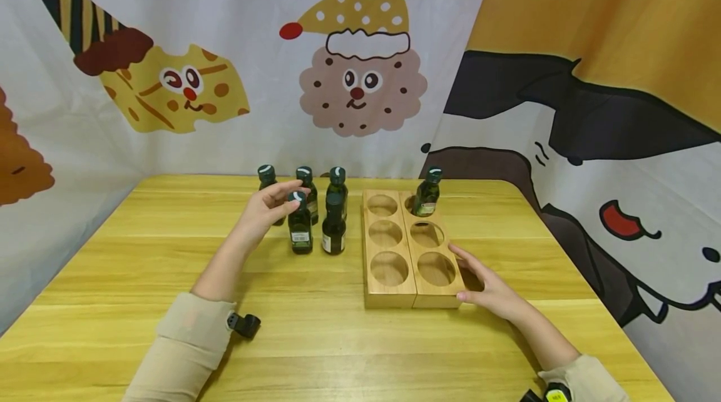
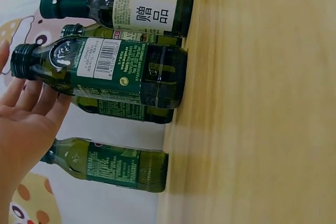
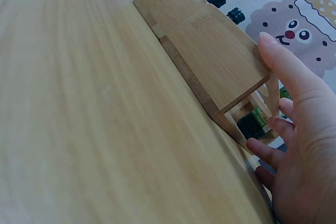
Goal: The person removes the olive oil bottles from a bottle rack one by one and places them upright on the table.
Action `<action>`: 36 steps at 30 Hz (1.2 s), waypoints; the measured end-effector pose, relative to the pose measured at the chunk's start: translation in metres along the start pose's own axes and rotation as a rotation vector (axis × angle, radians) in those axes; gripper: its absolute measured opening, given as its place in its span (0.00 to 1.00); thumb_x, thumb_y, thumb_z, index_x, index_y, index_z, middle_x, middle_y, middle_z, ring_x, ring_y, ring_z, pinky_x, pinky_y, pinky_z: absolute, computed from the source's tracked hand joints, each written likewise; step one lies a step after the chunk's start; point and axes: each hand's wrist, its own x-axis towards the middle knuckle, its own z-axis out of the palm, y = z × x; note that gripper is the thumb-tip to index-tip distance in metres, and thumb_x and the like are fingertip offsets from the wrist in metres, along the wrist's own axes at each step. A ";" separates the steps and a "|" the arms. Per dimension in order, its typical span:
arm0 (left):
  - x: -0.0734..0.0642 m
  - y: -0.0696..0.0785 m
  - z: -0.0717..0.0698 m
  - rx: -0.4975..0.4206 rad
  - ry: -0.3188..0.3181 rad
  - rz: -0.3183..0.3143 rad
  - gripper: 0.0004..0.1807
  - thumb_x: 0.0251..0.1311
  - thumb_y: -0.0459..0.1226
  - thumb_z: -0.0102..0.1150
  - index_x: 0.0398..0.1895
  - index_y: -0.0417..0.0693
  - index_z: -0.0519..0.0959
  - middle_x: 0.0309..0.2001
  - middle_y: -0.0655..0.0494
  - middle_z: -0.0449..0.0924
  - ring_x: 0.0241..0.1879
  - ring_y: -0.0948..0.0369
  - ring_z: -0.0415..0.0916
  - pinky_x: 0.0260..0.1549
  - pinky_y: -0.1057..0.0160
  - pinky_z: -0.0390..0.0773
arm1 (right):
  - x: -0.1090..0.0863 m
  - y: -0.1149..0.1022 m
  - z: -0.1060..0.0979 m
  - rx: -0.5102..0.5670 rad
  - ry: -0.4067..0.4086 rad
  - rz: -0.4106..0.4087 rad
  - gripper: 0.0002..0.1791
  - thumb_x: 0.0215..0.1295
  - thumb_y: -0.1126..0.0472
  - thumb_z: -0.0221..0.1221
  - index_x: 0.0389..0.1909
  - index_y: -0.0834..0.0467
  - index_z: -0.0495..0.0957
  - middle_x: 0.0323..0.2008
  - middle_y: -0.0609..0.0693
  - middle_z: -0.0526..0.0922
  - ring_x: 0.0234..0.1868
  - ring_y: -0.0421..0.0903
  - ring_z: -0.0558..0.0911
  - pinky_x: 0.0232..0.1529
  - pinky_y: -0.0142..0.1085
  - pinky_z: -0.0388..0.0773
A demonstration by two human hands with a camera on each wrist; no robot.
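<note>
My left hand [image 1: 267,208] is at the top of a dark green glass bottle [image 1: 300,233], with thumb and fingers around its neck area but not closed on it. In the left wrist view, this bottle [image 2: 126,72] shows a barcode label and stands upright on the table; the fingers lie behind its neck. My right hand [image 1: 492,292] rests at the right side of a wooden bottle rack [image 1: 388,298], thumb near the front corner and fingertips along the side. The rack has two columns of three round holes. Another green bottle [image 1: 427,195] leans in its far right hole.
Beside the left hand's bottle stands one with a white label [image 1: 333,233]. Three more upright bottles, one of them the back bottle [image 1: 337,186], are behind them. The wooden table [image 1: 315,352] ends at a cartoon-printed curtain [image 1: 225,26].
</note>
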 end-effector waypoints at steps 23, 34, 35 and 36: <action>0.005 0.075 0.074 -0.069 -0.067 0.326 0.27 0.65 0.34 0.59 0.67 0.48 0.68 0.61 0.53 0.73 0.64 0.60 0.64 0.63 0.45 0.59 | 0.001 0.001 0.000 0.018 0.000 0.003 0.47 0.59 0.68 0.64 0.75 0.51 0.50 0.67 0.60 0.62 0.64 0.49 0.66 0.61 0.26 0.54; 0.038 0.077 0.139 -0.128 -0.084 0.203 0.30 0.62 0.38 0.63 0.67 0.49 0.68 0.61 0.56 0.73 0.60 0.61 0.69 0.59 0.62 0.66 | 0.001 0.000 -0.002 0.014 -0.004 0.006 0.47 0.59 0.69 0.64 0.75 0.50 0.50 0.68 0.57 0.62 0.64 0.47 0.66 0.60 0.26 0.55; 0.042 0.075 0.144 -0.118 -0.079 0.190 0.30 0.61 0.39 0.63 0.67 0.49 0.68 0.61 0.56 0.73 0.60 0.61 0.69 0.60 0.62 0.65 | 0.001 0.001 -0.002 0.015 -0.005 0.005 0.47 0.59 0.69 0.64 0.75 0.50 0.50 0.67 0.58 0.63 0.64 0.48 0.66 0.60 0.26 0.56; 0.046 0.073 0.149 -0.115 -0.078 0.175 0.30 0.61 0.40 0.63 0.67 0.50 0.68 0.61 0.56 0.73 0.60 0.62 0.69 0.60 0.62 0.65 | 0.000 0.001 -0.002 0.015 -0.007 0.004 0.47 0.59 0.69 0.64 0.75 0.50 0.50 0.67 0.58 0.63 0.63 0.49 0.66 0.60 0.26 0.56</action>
